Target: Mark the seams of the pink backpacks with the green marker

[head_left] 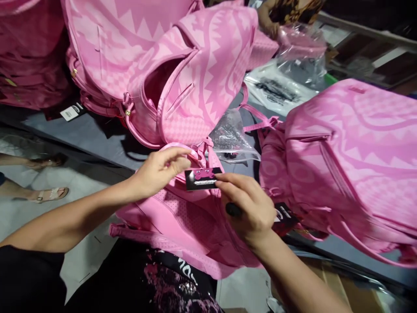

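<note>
A pink backpack [182, 217] with dotted padding leans against the front of the table, its upper part at my hands. My left hand [159, 171] is closed at the top of this backpack, its fingers curled about the pink handle loop [177, 145]. Between the thumb and fingers of my right hand [250, 204] is a black hang tag [202, 179] with pink and white print. A dark rounded end of some object [233, 209] pokes from the same palm; its kind is hidden.
Behind my hands stands a pink backpack [208, 78] with an unzipped front pocket. Another pink backpack [355, 152] lies at right, a clear plastic bag [233, 134] between them. More pink bags [32, 56] sit far left. Across the table, a person's hand [273, 28] touches a wrapped bag.
</note>
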`<state>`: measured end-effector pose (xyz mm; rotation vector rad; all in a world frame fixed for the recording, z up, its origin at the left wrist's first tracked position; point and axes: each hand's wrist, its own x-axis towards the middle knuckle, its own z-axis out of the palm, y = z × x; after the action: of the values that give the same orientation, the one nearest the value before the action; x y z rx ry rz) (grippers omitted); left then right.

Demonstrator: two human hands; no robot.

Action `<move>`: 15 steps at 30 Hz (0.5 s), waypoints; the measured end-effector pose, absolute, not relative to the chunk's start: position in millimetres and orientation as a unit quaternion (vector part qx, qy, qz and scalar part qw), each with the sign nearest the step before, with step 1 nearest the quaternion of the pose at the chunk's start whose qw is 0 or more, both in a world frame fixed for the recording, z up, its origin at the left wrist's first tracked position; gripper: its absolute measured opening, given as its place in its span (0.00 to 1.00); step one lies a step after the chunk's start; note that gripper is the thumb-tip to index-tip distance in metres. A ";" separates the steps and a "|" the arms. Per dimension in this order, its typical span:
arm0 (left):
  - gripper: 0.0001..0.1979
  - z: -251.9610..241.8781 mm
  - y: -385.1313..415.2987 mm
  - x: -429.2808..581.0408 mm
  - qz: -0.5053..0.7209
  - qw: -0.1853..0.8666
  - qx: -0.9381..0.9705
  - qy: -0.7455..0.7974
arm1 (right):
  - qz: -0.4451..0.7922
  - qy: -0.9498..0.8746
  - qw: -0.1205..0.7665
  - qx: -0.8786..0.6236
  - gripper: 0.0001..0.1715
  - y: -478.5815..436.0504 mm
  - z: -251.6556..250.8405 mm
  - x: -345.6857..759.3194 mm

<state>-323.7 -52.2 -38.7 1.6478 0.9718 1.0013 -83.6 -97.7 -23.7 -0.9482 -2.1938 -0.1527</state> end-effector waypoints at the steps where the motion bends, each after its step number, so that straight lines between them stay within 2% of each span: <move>1: 0.16 -38.1 -54.6 -321.3 0.376 0.547 0.649 0.374 | -0.039 -0.858 0.365 -0.359 0.16 -98.3 -26.2 -86.7; 3: 0.12 -39.8 -57.9 -316.5 0.345 0.618 0.607 0.362 | 0.004 -0.838 0.390 -0.381 0.19 -98.7 -28.9 -93.9; 6: 0.10 -44.5 -61.5 -309.6 0.426 0.583 0.555 0.413 | 0.112 -0.747 0.450 -0.477 0.21 -98.5 -25.4 -107.8; 9: 0.11 -47.3 -65.1 -306.6 0.454 0.551 0.558 0.424 | 0.221 -0.715 0.422 -0.511 0.05 -95.5 -17.6 -120.4; 12: 0.09 -53.6 -69.6 -317.3 0.469 0.482 0.607 0.424 | 0.187 -0.740 0.400 -0.508 0.08 -86.5 -14.1 -122.3; 15: 0.16 -70.9 -76.2 -343.6 0.519 0.301 0.639 0.481 | 0.075 -0.794 0.343 -0.496 0.10 -72.7 -16.5 -116.3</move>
<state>-343.6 -76.2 -70.9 1.6959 1.2774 1.3769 -116.3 -72.7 -16.5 -1.2884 -2.0637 0.1955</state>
